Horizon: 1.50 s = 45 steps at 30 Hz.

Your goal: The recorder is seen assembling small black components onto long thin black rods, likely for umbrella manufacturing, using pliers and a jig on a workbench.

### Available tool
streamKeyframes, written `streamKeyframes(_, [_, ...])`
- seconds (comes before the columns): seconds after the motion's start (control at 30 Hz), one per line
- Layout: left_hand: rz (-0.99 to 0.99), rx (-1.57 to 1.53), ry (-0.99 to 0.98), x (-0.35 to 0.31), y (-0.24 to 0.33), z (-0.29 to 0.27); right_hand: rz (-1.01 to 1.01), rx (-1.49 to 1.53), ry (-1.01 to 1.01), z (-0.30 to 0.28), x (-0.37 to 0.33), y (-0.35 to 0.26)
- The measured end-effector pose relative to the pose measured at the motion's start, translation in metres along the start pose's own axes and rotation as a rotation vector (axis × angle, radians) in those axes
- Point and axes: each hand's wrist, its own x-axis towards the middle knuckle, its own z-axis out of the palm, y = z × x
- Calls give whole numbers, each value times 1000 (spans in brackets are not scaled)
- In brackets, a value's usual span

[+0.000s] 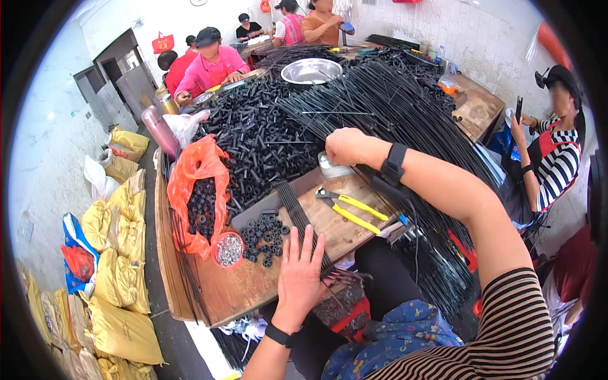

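Note:
My left hand (pixel 300 273) lies with its fingers stretched out beside and partly over a row of thin black rods (pixel 293 206) on the wooden table (pixel 221 294). My right hand (pixel 350 145) is closed above a small whitish tub (pixel 333 167), its fingertips hidden, so what it may pinch does not show. Between the hands rest pincers (pixel 347 209) with yellow handles. Left of the rods are loose black ring-shaped parts (pixel 263 235) and a red-rimmed dish (pixel 219 253) of small silvery metal pieces.
A big heap of black tubular parts (pixel 253 136) covers the table's middle. Long black rods (pixel 392 107) are stacked at right, and a metal basin (pixel 311 71) stands behind. An orange bag (pixel 199 164) sits at left. Yellow sacks (pixel 120 329) line the floor; co-workers sit around.

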Motion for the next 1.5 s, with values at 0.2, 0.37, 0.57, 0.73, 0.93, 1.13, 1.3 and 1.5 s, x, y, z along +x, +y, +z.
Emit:
streamKeyframes(0.2, [-2,-68,26,-1,-2,2,-56,-258,102,8,7,-11])
streamKeyframes(0.37, [-15,-84,28,0,-1,2,-111,-357,81,9,6,-6])
streamKeyframes(0.57, [-30,-79,-5,0,-2,2,-152,-210,134,9,4,0])
streamKeyframes(0.73, [-53,-51,-29,-1,-1,-6,-219,-71,168,16,14,9])
streamKeyframes(0.93, [-29,-38,-20,4,-1,8,-247,58,361,8,-3,8])
streamKeyframes(1.13, [-43,-34,11,-2,-2,3,-261,14,362,11,6,3])
streamKeyframes(1.3, [-47,-64,6,2,2,5,-226,65,337,7,3,11])
streamKeyframes(1.5, [-62,-39,-3,1,0,2,-313,183,481,-2,3,-3])
